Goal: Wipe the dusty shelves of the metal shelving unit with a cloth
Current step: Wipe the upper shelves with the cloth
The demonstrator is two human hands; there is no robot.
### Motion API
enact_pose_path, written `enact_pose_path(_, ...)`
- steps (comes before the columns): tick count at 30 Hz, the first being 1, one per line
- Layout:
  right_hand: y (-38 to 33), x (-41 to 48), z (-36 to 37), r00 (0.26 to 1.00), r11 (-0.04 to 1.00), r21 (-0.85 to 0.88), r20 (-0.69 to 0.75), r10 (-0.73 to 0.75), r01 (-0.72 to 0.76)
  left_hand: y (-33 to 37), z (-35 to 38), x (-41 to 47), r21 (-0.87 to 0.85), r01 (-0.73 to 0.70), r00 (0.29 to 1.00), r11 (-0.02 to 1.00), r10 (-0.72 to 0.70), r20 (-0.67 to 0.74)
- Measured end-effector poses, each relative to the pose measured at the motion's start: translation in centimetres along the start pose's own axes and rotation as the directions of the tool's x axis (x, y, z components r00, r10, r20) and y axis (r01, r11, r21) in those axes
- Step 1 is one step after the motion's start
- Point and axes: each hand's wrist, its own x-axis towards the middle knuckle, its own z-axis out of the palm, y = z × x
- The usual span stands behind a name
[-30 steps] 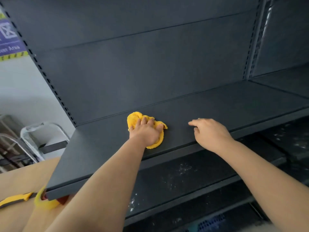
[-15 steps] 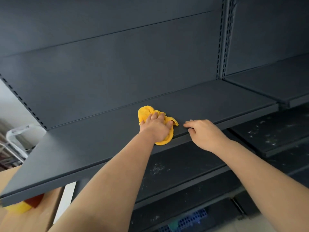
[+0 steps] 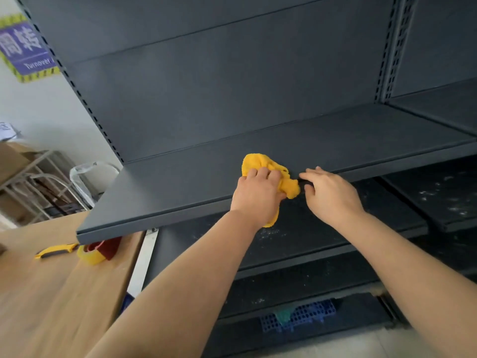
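The left hand (image 3: 258, 192) holds a yellow cloth (image 3: 265, 164). Its fingers (image 3: 263, 173) are curled over the cloth and press it down on the front edge of the dark shelf (image 3: 180, 182). Part of the cloth sticks out past the fingertips onto the shelf top. Another part hangs down over the edge, under the wrist.

The right hand (image 3: 333, 192) is just beside the cloth. Its fingers (image 3: 308, 174) are spread and nearly straight, and they hold nothing. The tips rest on the shelf edge, almost touching the cloth.

Below both sets of fingers is a lower shelf (image 3: 296, 236) with white specks of dust on it. Another dusty shelf (image 3: 438, 192) sits off to the right of the right fingers. Far below, near the floor, is a blue crate with holes (image 3: 299, 316).

Well to the left of the left fingers is a wooden tabletop (image 3: 51, 293). On it lie a roll of yellow tape (image 3: 91, 254) and a yellow cutter (image 3: 55, 250), close together. The shelf's corner hides part of the tape. Up on the wall to the left hangs a purple sign (image 3: 24, 50).
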Motion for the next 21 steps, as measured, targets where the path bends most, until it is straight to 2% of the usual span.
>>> enact_pose_path(4, -2.7, -2.4, 1.7, 0.991, 0.999, 0.034, -0.126, -0.038, 0.043, -2.1, 0.4, -4.5, 0.064, -0.111, 0.990, 0.992, 0.116, -0.081)
enact_pose_path(7, -4.5, -4.3, 3.1, 0.988, 0.997, 0.043, -0.149, -0.049, 0.056, -3.8, 1.5, -7.9, 0.053, -0.171, 0.976, 0.984, 0.177, -0.128)
enact_pose_path(10, -5.8, -6.2, 5.0, 0.994, 0.999, 0.032, -0.106, -0.031, 0.035, -5.2, 3.4, -11.6, -0.049, -0.136, 0.990, 0.989, 0.134, -0.049)
enact_pose_path(14, -7.2, -8.3, 7.8, 1.000, 1.000, 0.017, 0.006, -0.001, 0.001, -7.5, 7.0, -16.2, -0.116, 0.084, 0.972, 0.990, -0.056, 0.228)
enact_pose_path(16, -7.9, -9.3, 9.5, 0.997, 1.000, 0.010, 0.071, -0.002, 0.002, -8.6, 8.4, -17.7, -0.202, 0.297, 0.916, 0.933, -0.219, 0.335)
enact_pose_path(17, -8.2, -9.7, 10.5, 0.994, 1.000, 0.006, 0.105, -0.008, 0.007, -9.2, 8.9, -18.3, -0.262, 0.430, 0.868, 0.864, -0.314, 0.386)
enact_pose_path(19, -8.8, -10.3, 12.5, 0.985, 1.000, -0.009, 0.174, -0.022, 0.024, -10.3, 9.8, -19.2, -0.379, 0.651, 0.747, 0.658, -0.467, 0.473)
enact_pose_path(21, -9.5, -10.5, 14.5, 0.968, 0.999, -0.030, 0.250, -0.035, 0.044, -11.1, 10.6, -19.7, -0.450, 0.746, 0.665, 0.490, -0.518, 0.538)
